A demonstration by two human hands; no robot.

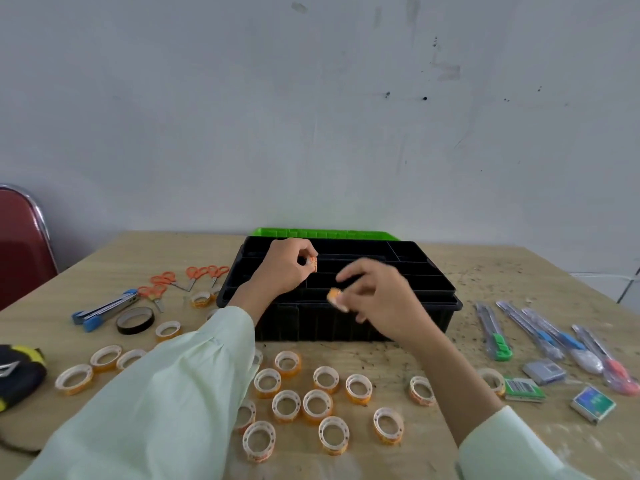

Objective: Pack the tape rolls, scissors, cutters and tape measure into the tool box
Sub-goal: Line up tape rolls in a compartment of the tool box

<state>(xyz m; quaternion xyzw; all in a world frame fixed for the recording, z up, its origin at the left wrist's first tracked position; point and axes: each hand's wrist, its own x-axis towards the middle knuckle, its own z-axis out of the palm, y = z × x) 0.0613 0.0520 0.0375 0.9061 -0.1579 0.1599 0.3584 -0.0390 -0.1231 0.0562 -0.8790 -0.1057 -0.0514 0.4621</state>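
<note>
over the black ribbed plastic tool box [346, 320], the left hand [282, 268] and right hand [377, 299] are each pinching a small ring-shaped tape roll [312, 264] [334, 295].

Black tool box [346, 320] with green lid [322, 233]; orange-handled scissors [194, 275]; pale-green sleeves [166, 386].

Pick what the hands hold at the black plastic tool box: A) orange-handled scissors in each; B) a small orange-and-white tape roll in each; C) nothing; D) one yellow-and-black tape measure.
B: the left hand pinches one small orange-and-white tape roll over the black tool box, and the right hand grips a second tape roll.
</note>
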